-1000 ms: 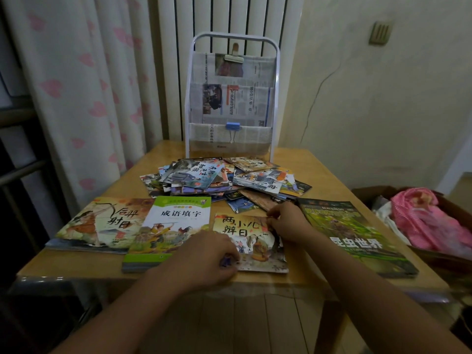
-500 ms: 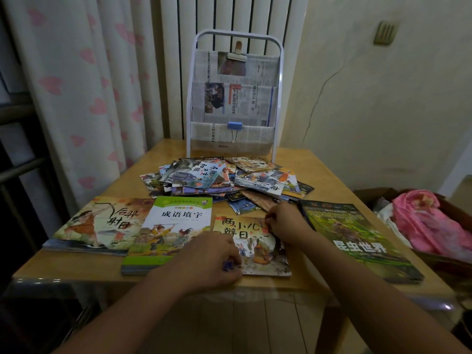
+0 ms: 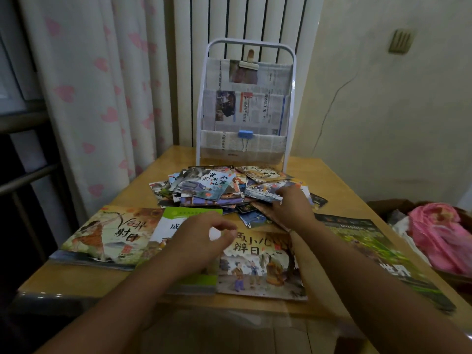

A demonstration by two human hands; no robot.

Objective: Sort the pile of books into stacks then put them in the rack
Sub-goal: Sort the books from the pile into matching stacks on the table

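We see the pile of books (image 3: 229, 192) on the surface (image 3: 339, 180) before the rack (image 3: 245, 103). Right hand (image 3: 291, 210) rests released on it; left hand (image 3: 201, 238) hovers, grip loosely curled, empty.

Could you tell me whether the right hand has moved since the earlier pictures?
Yes. The right hand has gone forward, off the top right corner of the book with three figures and onto the pile of small books nearer the rack.

I watched the right hand (image 3: 291, 210) leave the illustrated beige storybook (image 3: 263, 264) — it reached the scattered small-book pile (image 3: 212, 187); the left hand (image 3: 201, 238) lifted.
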